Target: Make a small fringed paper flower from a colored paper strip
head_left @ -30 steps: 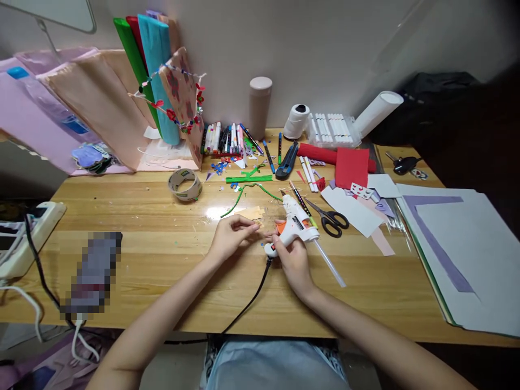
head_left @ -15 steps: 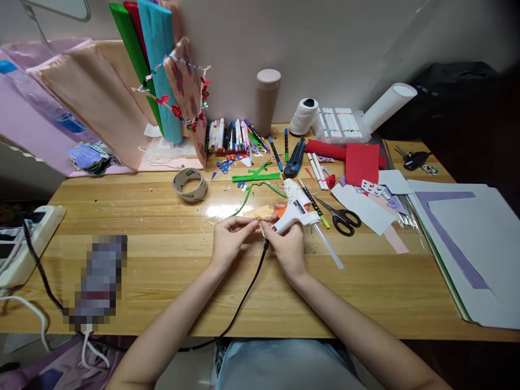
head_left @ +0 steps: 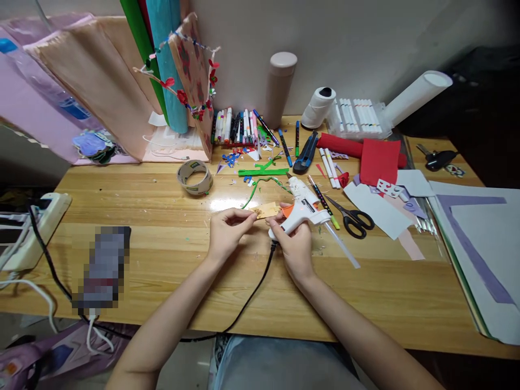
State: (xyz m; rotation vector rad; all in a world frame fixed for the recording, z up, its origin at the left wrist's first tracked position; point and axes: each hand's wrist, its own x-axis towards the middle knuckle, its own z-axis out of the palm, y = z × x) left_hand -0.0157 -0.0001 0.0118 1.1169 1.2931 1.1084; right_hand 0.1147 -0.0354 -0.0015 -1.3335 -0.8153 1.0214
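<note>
My left hand is closed in a pinch, its thumb and fingertips on a small brown frayed tuft. Behind and beside the tuft is a flat tan strip, which reaches toward my right fingertips. My right hand is closed around the handle of a white hot glue gun with an orange trigger. A clear glue stick sticks out of its back end, and a black cord runs down from the handle. Just beyond the hands lies a thin green stem.
Black scissors and a dotted pen lie right of the glue gun. Farther back are a utility knife, green strips and paper scraps. A tape roll stands left, with a power strip at the far left.
My hands have drawn slightly apart, and more of the tan strip shows between them. The whole view has shifted a little; the glue gun keeps its place among the things around it.
</note>
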